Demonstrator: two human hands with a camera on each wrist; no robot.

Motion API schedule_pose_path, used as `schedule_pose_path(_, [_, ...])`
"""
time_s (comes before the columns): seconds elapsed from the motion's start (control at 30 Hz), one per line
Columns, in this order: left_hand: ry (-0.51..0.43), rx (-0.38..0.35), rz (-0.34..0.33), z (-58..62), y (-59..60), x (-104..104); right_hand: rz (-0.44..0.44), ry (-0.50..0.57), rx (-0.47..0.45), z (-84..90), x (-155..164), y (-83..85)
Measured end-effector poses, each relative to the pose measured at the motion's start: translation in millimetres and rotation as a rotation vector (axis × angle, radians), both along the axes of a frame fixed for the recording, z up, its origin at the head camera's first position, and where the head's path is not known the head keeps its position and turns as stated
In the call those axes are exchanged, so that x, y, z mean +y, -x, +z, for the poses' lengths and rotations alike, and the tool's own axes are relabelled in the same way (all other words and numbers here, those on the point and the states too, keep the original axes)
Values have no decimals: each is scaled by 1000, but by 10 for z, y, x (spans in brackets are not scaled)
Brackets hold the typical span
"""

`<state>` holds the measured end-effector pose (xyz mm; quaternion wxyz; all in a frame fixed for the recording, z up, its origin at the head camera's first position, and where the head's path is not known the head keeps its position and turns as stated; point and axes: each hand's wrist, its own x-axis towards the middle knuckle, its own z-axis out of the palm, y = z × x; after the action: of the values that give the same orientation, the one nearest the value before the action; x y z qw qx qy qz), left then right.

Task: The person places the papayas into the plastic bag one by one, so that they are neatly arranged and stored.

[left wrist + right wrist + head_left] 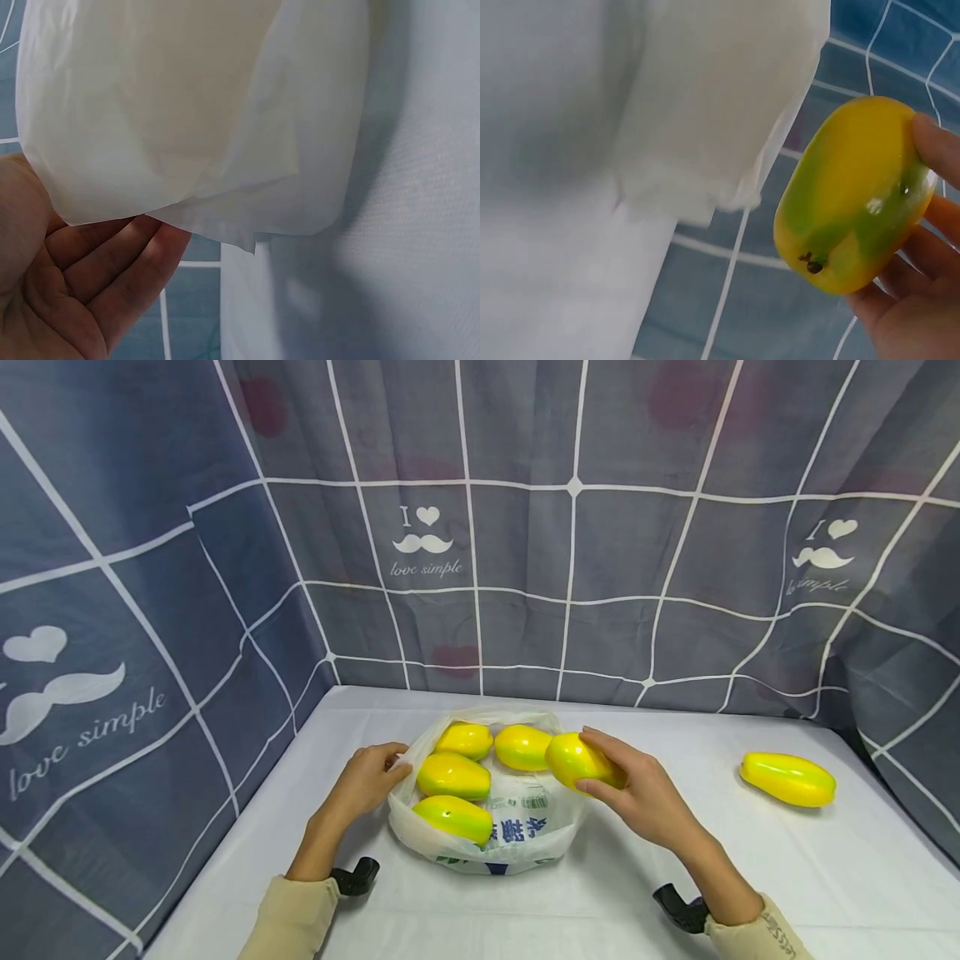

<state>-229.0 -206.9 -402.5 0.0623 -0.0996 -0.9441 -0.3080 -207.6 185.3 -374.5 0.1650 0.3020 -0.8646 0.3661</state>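
Here: right hand [643, 793] grasps a yellow-green papaya [579, 761] at the plastic bag's [517, 839] 2 o'clock rim. Left hand [369, 777] pinches the bag's 9 o'clock edge. Four papayas [452, 774] lie inside; a lone papaya [787, 778] sits well apart at 3 o'clock.

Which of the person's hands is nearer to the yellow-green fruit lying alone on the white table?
Right. The right hand, gripping another fruit at the bag, lies between the bag and the lone fruit. The left hand holds the bag's far edge, farther away.
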Motion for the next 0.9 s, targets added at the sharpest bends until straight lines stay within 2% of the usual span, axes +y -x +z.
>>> schedule_pose_path(0.2, [-7, -2, 0, 6, -3, 21, 77, 28, -49, -47, -303, 67])
schedule_pose_path(0.47, [-11, 2, -3, 3, 10, 11, 119, 39, -110, -195, -592, 190])
schedule_pose_path(0.73, [-15, -8, -2, 20, 13, 14, 130, 37, -200, -324, -715, 315])
schedule_pose_path(0.9, [-15, -9, 5, 20, 22, 8, 102, -4, -201, -374, -726, 328])
